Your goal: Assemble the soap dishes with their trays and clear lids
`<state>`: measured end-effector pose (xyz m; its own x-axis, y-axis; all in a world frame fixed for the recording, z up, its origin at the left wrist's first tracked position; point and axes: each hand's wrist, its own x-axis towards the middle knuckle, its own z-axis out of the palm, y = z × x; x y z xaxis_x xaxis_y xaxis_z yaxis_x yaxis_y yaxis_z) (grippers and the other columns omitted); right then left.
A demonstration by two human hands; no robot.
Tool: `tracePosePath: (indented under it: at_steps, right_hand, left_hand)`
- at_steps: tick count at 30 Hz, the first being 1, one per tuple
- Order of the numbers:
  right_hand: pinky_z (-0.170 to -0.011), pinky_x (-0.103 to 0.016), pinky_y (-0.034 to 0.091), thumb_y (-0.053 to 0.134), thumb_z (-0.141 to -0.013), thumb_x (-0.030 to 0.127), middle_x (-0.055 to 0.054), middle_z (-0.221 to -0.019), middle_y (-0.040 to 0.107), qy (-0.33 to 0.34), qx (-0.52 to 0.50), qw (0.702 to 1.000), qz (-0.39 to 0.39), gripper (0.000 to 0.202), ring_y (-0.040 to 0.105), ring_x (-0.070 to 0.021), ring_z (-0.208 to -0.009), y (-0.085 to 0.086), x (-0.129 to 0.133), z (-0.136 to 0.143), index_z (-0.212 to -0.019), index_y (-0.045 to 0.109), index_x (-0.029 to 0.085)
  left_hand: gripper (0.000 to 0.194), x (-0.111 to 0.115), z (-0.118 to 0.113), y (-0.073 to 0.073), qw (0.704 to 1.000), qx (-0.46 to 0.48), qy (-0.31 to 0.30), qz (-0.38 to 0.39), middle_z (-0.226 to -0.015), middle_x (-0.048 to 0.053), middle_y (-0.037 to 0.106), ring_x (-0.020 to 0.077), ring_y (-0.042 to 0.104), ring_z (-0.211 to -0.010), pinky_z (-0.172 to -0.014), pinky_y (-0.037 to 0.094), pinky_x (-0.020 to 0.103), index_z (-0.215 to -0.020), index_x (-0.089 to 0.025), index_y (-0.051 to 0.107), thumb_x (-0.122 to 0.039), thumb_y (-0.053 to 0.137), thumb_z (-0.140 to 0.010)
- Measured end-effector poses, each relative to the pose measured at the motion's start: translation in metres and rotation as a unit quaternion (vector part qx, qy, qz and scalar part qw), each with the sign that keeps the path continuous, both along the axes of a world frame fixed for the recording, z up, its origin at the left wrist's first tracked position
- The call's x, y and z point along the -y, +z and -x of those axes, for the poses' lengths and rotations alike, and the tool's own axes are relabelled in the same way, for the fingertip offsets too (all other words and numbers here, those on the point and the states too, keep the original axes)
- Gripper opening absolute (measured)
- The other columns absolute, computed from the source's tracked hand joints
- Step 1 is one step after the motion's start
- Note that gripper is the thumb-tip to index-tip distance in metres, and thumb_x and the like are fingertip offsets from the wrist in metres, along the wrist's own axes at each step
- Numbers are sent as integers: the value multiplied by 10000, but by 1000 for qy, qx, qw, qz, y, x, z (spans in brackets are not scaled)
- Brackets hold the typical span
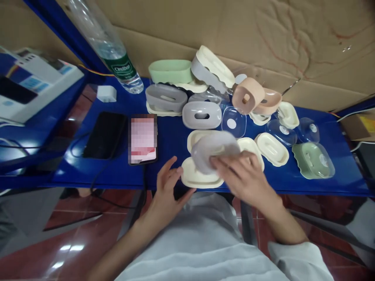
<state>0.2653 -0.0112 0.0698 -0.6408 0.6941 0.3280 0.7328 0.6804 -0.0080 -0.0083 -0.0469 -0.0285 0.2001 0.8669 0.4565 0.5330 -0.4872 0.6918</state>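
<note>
Two hands work at the near edge of a blue bench [172,136], seen from above by the person wearing the camera. We see the right hand [244,175] grasping a grey oval shell [213,150], which is blurred and held tilted just above a cream tray [196,177] lying flat at the bench's front edge. Our left hand [166,183] is released, fingers loosely spread, its fingertips touching or just beside the left rim of that cream tray; we cannot tell which. Behind these lies a spread of similar oval pieces: a grey lid with a slot [202,115], a second grey lid [166,97] on a cream base, a pale green box [170,71], a tilted grey and cream box [209,69], and a peach shell [247,95] on its side. To the right sit clear plastic covers [233,122], a cream insert [272,148], and a green tray under a clear cover [313,160]. To the left lie a phone with a lit screen [143,139], a dark phone [105,134], a white charger [106,93], and a plastic water bottle [108,43] leaning against cardboard [263,35]. White fabric covers the lap below the bench.
</note>
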Motion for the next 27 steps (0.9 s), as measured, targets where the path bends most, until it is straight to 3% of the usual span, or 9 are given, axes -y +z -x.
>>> tracePosePath:
  at_steps: [3,5,9,12,18,24,27]
  right_hand:
    - [-1047,-447,454,537,-1098,147,-78,-1317,774,37,28,998,35,452,664,-251,-1145,-7,36,19,-1542,608,191]
    - [-1017,-454,462,542,-1095,152,-80,-1279,783,26,33,998,52,440,661,-255,-1108,-14,47,29,-1528,620,176]
    - [-935,-458,482,614,-1090,180,-91,-1213,794,3,13,998,59,405,670,-251,-993,-27,41,46,-1492,641,137]
    - [-1003,-465,487,611,-1119,247,-101,-1250,794,9,-4,998,64,363,689,-253,-1069,-29,32,51,-1458,663,127]
    - [-1337,-561,267,583,-1145,342,-61,-1549,671,7,-4,994,106,402,592,-258,-1448,-32,36,24,-1532,612,237]
    - [-1303,-502,406,628,-1098,233,-79,-1591,634,-29,-65,991,113,400,548,-260,-1528,-57,51,9,-1496,650,263]
    - [-1306,-516,401,607,-1117,352,-100,-1623,601,-18,-81,990,115,459,506,-274,-1565,-57,50,1,-1566,587,260]
  left_hand:
    - [865,2,4,-2,1000,22,-2,23,-1744,161,241,238,695,-1230,-984,695,448,-1635,-382,324,-169,802,-947]
    - [848,2,6,1,999,24,-4,29,-1762,146,203,238,692,-1233,-1002,689,453,-1630,-382,338,-159,790,-949]
    - [708,0,6,10,1000,-23,-13,12,-1726,151,298,279,646,-1346,-1050,672,449,-1576,-322,464,-180,789,-964]
    - [658,-1,7,15,998,-56,-36,16,-1729,158,314,313,574,-1461,-1119,636,462,-1570,-302,502,-207,780,-982]
    - [460,-4,14,20,992,-106,-66,11,-1680,162,433,333,527,-1528,-1196,575,510,-1453,-260,607,-244,747,-1015]
    - [359,-8,12,21,985,-143,-92,-37,-1627,192,529,329,549,-1523,-1218,548,509,-1357,-203,647,-134,717,-1011]
    - [365,-7,12,20,984,-143,-101,-35,-1659,226,492,358,531,-1541,-1213,549,523,-1354,-184,651,-161,740,-1001]
